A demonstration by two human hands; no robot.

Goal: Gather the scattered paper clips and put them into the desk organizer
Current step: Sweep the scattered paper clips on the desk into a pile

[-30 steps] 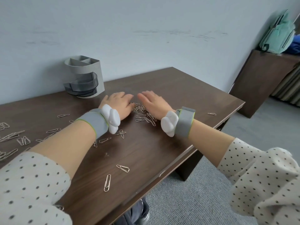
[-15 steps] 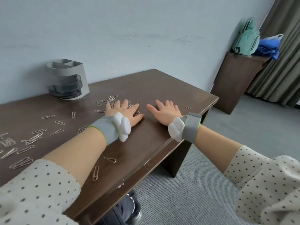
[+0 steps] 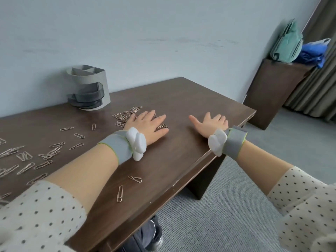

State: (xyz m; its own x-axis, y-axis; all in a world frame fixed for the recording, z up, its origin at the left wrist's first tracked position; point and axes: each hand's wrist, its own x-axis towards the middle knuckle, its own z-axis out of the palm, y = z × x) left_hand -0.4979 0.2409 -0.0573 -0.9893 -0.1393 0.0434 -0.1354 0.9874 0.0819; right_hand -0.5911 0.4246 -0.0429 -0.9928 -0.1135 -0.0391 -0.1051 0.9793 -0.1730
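head view: both my hands lie flat, palms down, fingers spread, gripping nothing. left hand sits mid-desk on the edge of a clip pile; a few clips peek out between its thumb and forefinger. right hand rests near the desk's right edge, well apart from any clip i can see.

the pile lies just left and far of the left hand, strung out toward the organizer, which stands at the far side against the wall, up-left of that hand. so the left hand is the nearer one by a good margin; my guess is a sweep toward the organizer suits it.

more clips are scattered at the left, well apart from both hands, and two loose ones lie near the front edge by the left forearm. nothing is in the organizer that i can make out.
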